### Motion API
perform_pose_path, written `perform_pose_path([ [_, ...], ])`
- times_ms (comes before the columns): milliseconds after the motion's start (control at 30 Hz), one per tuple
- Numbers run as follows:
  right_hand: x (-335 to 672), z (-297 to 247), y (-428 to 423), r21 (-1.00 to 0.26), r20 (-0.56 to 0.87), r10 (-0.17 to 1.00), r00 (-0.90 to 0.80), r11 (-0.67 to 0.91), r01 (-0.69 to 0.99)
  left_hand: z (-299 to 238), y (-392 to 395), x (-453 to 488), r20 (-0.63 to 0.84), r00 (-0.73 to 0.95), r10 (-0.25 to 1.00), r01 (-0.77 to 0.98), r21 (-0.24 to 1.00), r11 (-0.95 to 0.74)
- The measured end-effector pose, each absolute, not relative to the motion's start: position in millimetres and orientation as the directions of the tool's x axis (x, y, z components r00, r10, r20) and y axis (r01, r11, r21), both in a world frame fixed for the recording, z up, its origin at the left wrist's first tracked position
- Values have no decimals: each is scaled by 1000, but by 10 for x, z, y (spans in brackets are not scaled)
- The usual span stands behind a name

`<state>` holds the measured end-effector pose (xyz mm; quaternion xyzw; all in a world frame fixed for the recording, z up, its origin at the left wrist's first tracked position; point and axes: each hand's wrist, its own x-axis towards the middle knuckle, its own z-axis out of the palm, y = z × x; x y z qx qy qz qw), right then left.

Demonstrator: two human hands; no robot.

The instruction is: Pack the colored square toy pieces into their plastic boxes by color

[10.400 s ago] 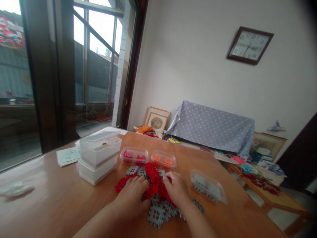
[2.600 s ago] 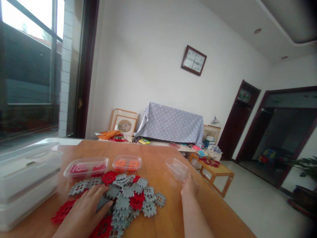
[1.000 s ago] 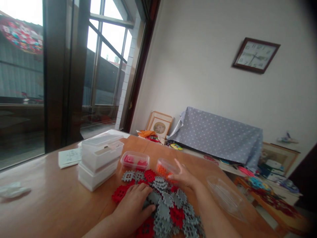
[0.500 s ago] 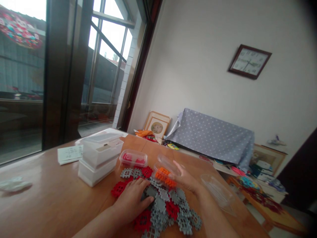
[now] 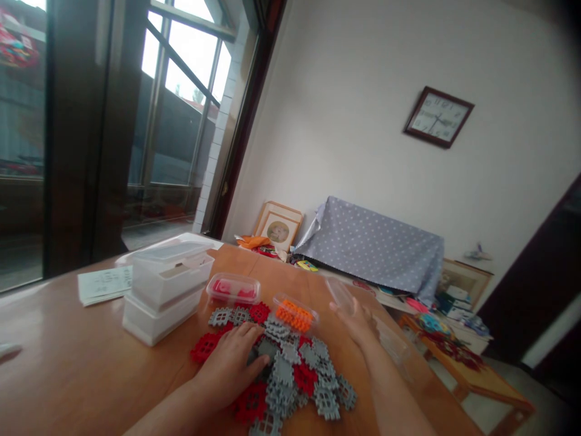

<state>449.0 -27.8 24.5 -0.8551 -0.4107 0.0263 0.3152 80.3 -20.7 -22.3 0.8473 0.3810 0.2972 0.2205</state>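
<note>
My left hand (image 5: 233, 360) lies over the left side of a pile of grey and red toothed plastic building pieces (image 5: 284, 370), thumb apart from the fingers. What is under its palm is hidden. My right hand (image 5: 358, 324) grips a clear plastic lid (image 5: 340, 295) and holds it tilted, to the right of a small clear box filled with orange pieces (image 5: 294, 316). That box stands uncovered behind the pile. Left of it sits another clear box (image 5: 233, 289) with red pieces inside.
Two stacked white plastic boxes (image 5: 158, 315) and some paper slips (image 5: 104, 284) stand at the left on the wooden table (image 5: 59, 369). Another clear plastic piece (image 5: 393, 342) lies near the right edge, partly behind my right arm. A low wooden bench (image 5: 481, 375) stands beyond.
My right hand has moved right, away from the box of orange pieces, carrying the clear lid off it. My left hand stays on the pile. The view has turned slightly right.
</note>
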Motion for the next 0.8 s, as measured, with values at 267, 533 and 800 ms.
perform_pose_path([
  [267,4703,18,-466,-277,263,647,716,-660,698,-229,-210,822,328,554,765,511,592,-623],
  [533,4585,-280,-471,-165,290,693,660,-643,748,-181,-214,798,320,554,769,532,574,-622],
  [800,4145,-132,-199,-731,200,771,604,-293,616,-189,-229,804,311,559,769,538,569,-622],
])
